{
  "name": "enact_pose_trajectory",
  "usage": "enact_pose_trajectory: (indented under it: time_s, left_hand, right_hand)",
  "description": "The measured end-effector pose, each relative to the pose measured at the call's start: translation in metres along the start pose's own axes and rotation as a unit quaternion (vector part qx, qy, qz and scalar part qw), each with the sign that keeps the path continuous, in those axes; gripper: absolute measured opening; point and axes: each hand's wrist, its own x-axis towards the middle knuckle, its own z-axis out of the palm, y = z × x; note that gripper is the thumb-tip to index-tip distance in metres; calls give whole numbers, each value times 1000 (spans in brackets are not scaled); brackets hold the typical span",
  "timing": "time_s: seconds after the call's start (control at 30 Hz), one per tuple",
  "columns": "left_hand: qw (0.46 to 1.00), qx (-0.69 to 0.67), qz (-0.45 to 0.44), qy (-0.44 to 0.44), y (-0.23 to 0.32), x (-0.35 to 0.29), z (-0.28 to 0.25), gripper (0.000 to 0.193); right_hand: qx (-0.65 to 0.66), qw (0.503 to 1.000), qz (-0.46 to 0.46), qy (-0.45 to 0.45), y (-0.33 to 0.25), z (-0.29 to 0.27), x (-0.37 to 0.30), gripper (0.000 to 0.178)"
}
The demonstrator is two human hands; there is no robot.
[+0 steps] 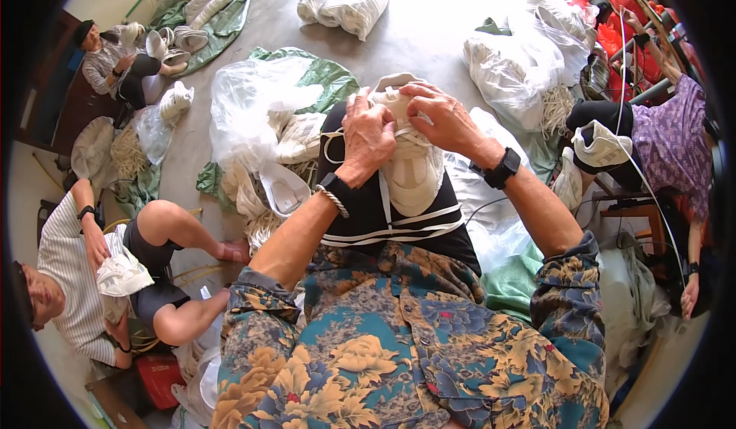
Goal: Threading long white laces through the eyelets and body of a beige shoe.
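Observation:
A cream-white sneaker (414,180) lies on my lap, its toe toward me and its collar away from me. Both my hands work over its eyelets. My left hand (368,131) is closed at the shoe's left side, with a white shoelace (328,149) looping out beside it. On the other side my right hand (445,122) pinches with thumb and fingers at the lacing near the tongue; its fingertips partly cover the lace there. Long loose lengths of lace run across my black-clad thighs below the toe.
To my left sit an open plastic bag (249,115) and a white shoe (287,187). Filled bags (506,76) stand right of center, with another bag (341,9) ahead. Co-workers sit left, far left and right; the left person holds a sneaker (124,274), the right one stretches a long lace (652,180).

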Motion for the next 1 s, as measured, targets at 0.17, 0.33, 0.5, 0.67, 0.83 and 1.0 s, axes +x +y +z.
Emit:
enact_pose_trajectory:
  time_s: [0.17,0.33,0.5,0.67,0.83,1.0]
  left_hand:
    - [999,29,-12,21,0,0,10,12]
    - [999,-18,-22,46,-6,-1,15,12]
    - [991,-120,-12,48,-19,1,-6,12]
    - [988,-133,-71,29,-36,-8,-33,17]
    - [995,35,69,-55,-38,-9,-41,18]
    - [992,-66,36,-96,-41,-2,-50,19]
  right_hand:
    - [-58,998,-4,-23,-4,3,5,6]
    - [-187,977,30,-93,-13,6,13,12]
    - [-207,968,28,-138,-16,-5,18,14]
    - [-150,988,43,19,8,-64,8,8]
    - [182,954,234,34,18,-63,-19,10]
    - [698,641,317,42,-24,-44,1,9]
